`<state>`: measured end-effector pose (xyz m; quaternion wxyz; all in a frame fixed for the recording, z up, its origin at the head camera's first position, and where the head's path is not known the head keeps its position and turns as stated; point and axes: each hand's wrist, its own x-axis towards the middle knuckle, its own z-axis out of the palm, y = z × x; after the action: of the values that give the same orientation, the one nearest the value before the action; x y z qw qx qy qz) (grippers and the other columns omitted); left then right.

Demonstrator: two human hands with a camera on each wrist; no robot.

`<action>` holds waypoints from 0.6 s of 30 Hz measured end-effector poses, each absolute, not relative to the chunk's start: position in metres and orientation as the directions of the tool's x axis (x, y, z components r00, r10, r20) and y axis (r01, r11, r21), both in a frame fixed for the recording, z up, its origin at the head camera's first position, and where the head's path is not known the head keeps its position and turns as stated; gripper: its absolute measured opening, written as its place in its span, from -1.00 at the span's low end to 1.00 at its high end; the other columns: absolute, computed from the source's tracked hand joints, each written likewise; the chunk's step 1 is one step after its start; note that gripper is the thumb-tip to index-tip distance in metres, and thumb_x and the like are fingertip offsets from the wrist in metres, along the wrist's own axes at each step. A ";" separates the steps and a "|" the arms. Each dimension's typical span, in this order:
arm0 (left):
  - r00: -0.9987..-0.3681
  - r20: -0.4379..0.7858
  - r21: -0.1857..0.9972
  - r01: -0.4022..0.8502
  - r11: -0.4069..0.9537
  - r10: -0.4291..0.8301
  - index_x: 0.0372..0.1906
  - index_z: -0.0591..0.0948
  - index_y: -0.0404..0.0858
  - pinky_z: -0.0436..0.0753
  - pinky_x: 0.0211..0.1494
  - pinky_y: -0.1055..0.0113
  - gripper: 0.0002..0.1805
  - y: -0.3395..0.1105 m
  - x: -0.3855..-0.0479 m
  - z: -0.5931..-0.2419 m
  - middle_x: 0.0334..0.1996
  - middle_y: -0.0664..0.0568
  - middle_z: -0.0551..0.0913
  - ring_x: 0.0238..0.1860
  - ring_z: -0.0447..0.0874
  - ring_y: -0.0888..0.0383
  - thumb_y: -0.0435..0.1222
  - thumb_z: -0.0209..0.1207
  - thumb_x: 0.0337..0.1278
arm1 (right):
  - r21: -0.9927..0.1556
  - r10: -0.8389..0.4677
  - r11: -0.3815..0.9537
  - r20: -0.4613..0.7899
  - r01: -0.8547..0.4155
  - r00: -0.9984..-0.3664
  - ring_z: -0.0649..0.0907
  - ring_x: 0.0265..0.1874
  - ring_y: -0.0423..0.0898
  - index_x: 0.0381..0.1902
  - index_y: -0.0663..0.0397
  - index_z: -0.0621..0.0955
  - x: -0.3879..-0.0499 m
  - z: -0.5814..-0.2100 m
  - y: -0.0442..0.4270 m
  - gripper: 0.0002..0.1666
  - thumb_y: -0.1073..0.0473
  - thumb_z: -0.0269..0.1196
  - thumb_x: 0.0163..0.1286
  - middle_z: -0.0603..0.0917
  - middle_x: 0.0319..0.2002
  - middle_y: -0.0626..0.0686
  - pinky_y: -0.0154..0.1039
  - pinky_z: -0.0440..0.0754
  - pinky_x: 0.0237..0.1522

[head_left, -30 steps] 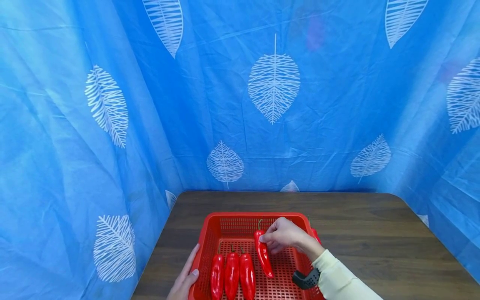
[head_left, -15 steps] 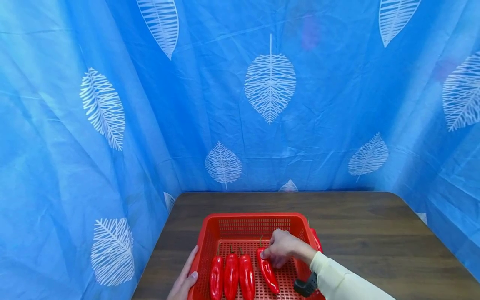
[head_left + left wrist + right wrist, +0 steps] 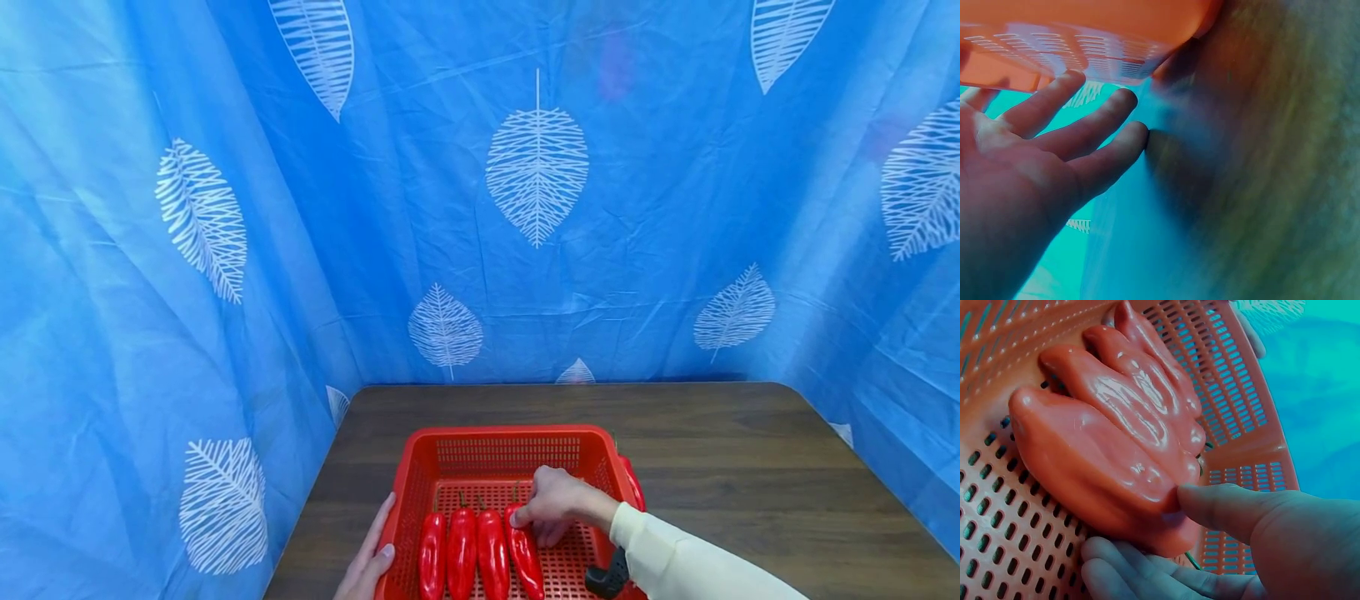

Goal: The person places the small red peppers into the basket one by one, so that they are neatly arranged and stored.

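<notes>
My right hand (image 3: 558, 504) reaches into a red plastic basket (image 3: 506, 432) and pinches a red chili pepper (image 3: 527, 562) near its stem end. In the right wrist view, the thumb lies on top of that pepper (image 3: 1100, 462) and the fingers are at its lower side. Three other red peppers (image 3: 462, 550) lie side by side to its left, stems pointing away from me. My left hand (image 3: 366, 562) rests against the basket's left outer wall. Its fingers extend loosely in the left wrist view, beside the perforated wall (image 3: 1085, 47).
Another red pepper (image 3: 632, 482) lies outside the basket, against its right wall and partly hidden. The basket stands on a dark wooden table (image 3: 720, 467). Blue cloth (image 3: 645, 208) with white leaf prints hangs behind and at both sides.
My right hand has lowered the pepper toward me into the basket, then shifted it left, close beside the other three. The left hand stays at the basket's wall.
</notes>
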<state>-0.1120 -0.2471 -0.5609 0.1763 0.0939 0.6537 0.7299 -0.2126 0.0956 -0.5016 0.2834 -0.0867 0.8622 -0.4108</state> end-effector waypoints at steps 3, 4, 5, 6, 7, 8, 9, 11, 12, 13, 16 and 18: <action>-0.919 -0.069 0.990 -0.112 -0.089 0.388 0.78 -0.40 -0.04 0.61 0.33 0.22 -0.12 -0.248 -0.113 -0.562 0.67 -0.63 -0.33 0.50 0.38 0.05 -0.06 -0.12 0.78 | -0.769 -0.402 0.633 -0.422 0.086 -0.813 0.83 -0.57 -0.03 -0.51 0.24 0.76 -0.211 -0.502 0.094 -0.65 0.12 0.56 0.38 0.81 -0.56 0.19 -0.16 0.82 -0.47; -0.919 -0.063 0.990 -0.107 -0.092 0.389 0.77 -0.40 -0.04 0.62 0.32 0.24 -0.13 -0.248 -0.113 -0.562 0.66 -0.64 -0.34 0.47 0.40 0.12 -0.07 -0.12 0.78 | -0.774 -0.407 0.627 -0.423 0.089 -0.810 0.83 -0.57 -0.03 -0.51 0.26 0.76 -0.211 -0.502 0.093 -0.65 0.12 0.57 0.37 0.82 -0.55 0.20 -0.16 0.82 -0.47; -0.919 -0.055 0.991 -0.098 -0.091 0.390 0.78 -0.39 -0.05 0.62 0.32 0.25 -0.13 -0.248 -0.113 -0.562 0.66 -0.65 -0.34 0.44 0.41 0.17 -0.08 -0.13 0.78 | -0.775 -0.410 0.626 -0.424 0.089 -0.808 0.83 -0.57 -0.03 -0.50 0.25 0.76 -0.210 -0.502 0.093 -0.65 0.12 0.57 0.37 0.82 -0.55 0.20 -0.16 0.81 -0.48; -0.919 -0.049 0.992 -0.092 -0.091 0.391 0.78 -0.39 -0.06 0.62 0.32 0.26 -0.13 -0.248 -0.113 -0.562 0.66 -0.65 -0.34 0.42 0.41 0.21 -0.09 -0.13 0.78 | -0.777 -0.412 0.623 -0.424 0.090 -0.807 0.83 -0.57 -0.03 -0.50 0.26 0.76 -0.209 -0.502 0.093 -0.65 0.12 0.57 0.37 0.82 -0.54 0.20 -0.16 0.81 -0.48; -0.919 -0.051 0.991 -0.094 -0.092 0.390 0.78 -0.39 -0.05 0.62 0.32 0.27 -0.13 -0.248 -0.113 -0.562 0.66 -0.64 -0.35 0.40 0.41 0.27 -0.08 -0.13 0.78 | -0.777 -0.414 0.623 -0.423 0.088 -0.806 0.83 -0.57 -0.03 -0.50 0.26 0.76 -0.209 -0.502 0.092 -0.65 0.11 0.57 0.37 0.82 -0.54 0.20 -0.16 0.81 -0.48; -0.920 -0.052 0.991 -0.094 -0.090 0.389 0.78 -0.39 -0.04 0.62 0.32 0.28 -0.13 -0.248 -0.113 -0.562 0.67 -0.63 -0.35 0.39 0.40 0.29 -0.08 -0.13 0.78 | -0.777 -0.415 0.624 -0.422 0.085 -0.806 0.83 -0.57 -0.02 -0.49 0.26 0.77 -0.209 -0.502 0.092 -0.65 0.11 0.57 0.37 0.82 -0.53 0.20 -0.16 0.81 -0.48; -0.920 -0.053 0.991 -0.095 -0.089 0.388 0.78 -0.39 -0.03 0.61 0.32 0.28 -0.13 -0.248 -0.113 -0.562 0.67 -0.62 -0.35 0.39 0.40 0.29 -0.07 -0.13 0.78 | -0.777 -0.415 0.624 -0.422 0.086 -0.806 0.83 -0.56 -0.01 -0.49 0.26 0.77 -0.209 -0.502 0.092 -0.65 0.11 0.57 0.37 0.82 -0.53 0.20 -0.16 0.81 -0.47; -0.921 -0.059 0.991 -0.101 -0.091 0.386 0.79 -0.39 -0.02 0.61 0.33 0.27 -0.13 -0.249 -0.113 -0.562 0.68 -0.61 -0.36 0.41 0.40 0.26 -0.06 -0.12 0.78 | -0.775 -0.415 0.628 -0.419 0.079 -0.808 0.84 -0.55 0.00 -0.49 0.25 0.77 -0.208 -0.501 0.092 -0.66 0.11 0.57 0.38 0.82 -0.53 0.19 -0.15 0.82 -0.47; -0.921 -0.059 0.991 -0.101 -0.091 0.385 0.79 -0.39 -0.02 0.61 0.33 0.26 -0.13 -0.248 -0.113 -0.562 0.68 -0.62 -0.35 0.42 0.40 0.23 -0.06 -0.12 0.78 | -0.774 -0.415 0.628 -0.416 0.075 -0.809 0.84 -0.54 0.02 -0.48 0.24 0.77 -0.207 -0.500 0.092 -0.66 0.12 0.56 0.38 0.82 -0.53 0.19 -0.14 0.82 -0.46; -0.922 -0.059 0.991 -0.102 -0.091 0.383 0.79 -0.39 -0.01 0.61 0.33 0.25 -0.12 -0.248 -0.112 -0.562 0.68 -0.62 -0.35 0.43 0.41 0.20 -0.06 -0.12 0.78 | -0.774 -0.416 0.629 -0.412 0.071 -0.811 0.85 -0.53 0.03 -0.48 0.23 0.77 -0.207 -0.500 0.093 -0.67 0.12 0.56 0.38 0.82 -0.52 0.19 -0.13 0.82 -0.46; -0.923 -0.053 0.991 -0.095 -0.092 0.380 0.79 -0.37 -0.02 0.62 0.33 0.24 -0.13 -0.248 -0.112 -0.562 0.67 -0.64 -0.35 0.46 0.41 0.12 -0.05 -0.11 0.77 | -0.776 -0.418 0.628 -0.401 0.059 -0.815 0.85 -0.49 0.07 -0.45 0.20 0.77 -0.207 -0.497 0.096 -0.69 0.11 0.54 0.40 0.83 -0.51 0.18 -0.09 0.84 -0.43; -0.925 -0.045 0.993 -0.081 -0.082 0.376 0.79 -0.36 -0.04 0.62 0.33 0.26 -0.13 -0.248 -0.112 -0.562 0.67 -0.64 -0.34 0.48 0.39 0.09 -0.06 -0.12 0.77 | -0.781 -0.424 0.622 -0.395 0.054 -0.815 0.86 -0.47 0.09 -0.43 0.21 0.77 -0.207 -0.494 0.100 -0.69 0.10 0.53 0.42 0.84 -0.49 0.17 -0.07 0.85 -0.40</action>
<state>-0.1116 -0.2477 -0.5621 0.1573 0.1119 0.6591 0.7268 -0.2072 0.0997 -0.4941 0.2844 -0.1082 0.8545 -0.4210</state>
